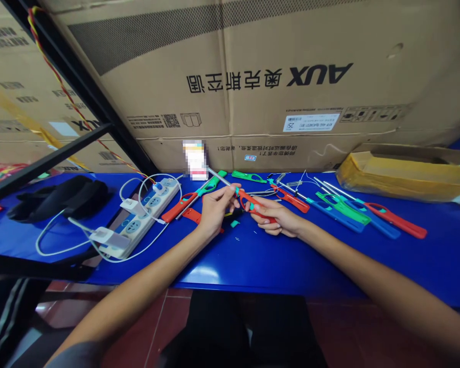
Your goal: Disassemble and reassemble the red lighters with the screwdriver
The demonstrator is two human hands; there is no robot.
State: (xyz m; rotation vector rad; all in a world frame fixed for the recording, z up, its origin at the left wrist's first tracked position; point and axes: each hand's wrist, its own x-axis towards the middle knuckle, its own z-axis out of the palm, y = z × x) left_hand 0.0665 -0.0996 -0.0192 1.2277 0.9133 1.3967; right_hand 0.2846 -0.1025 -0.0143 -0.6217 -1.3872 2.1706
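Note:
A red long-neck lighter point(249, 198) with teal parts and a metal tube is held between both hands above the blue table. My left hand point(216, 207) pinches it where the tube meets the body. Around the red handle the fingers of my right hand point(274, 217) are closed. Left of my hands lie a red lighter point(180, 205) and a green one point(214, 183). To the right, several red, blue and green lighters point(341, 217) lie side by side. A small teal piece point(235, 224) and a red casing part point(191, 215) rest near my left hand.
A white power strip point(153, 207) with chargers and cables lies at the left, beside a black item point(80, 197). A blurred-out phone-like screen point(195, 161) leans on the big cardboard box point(253, 117). An open carton point(410, 171) stands at the right.

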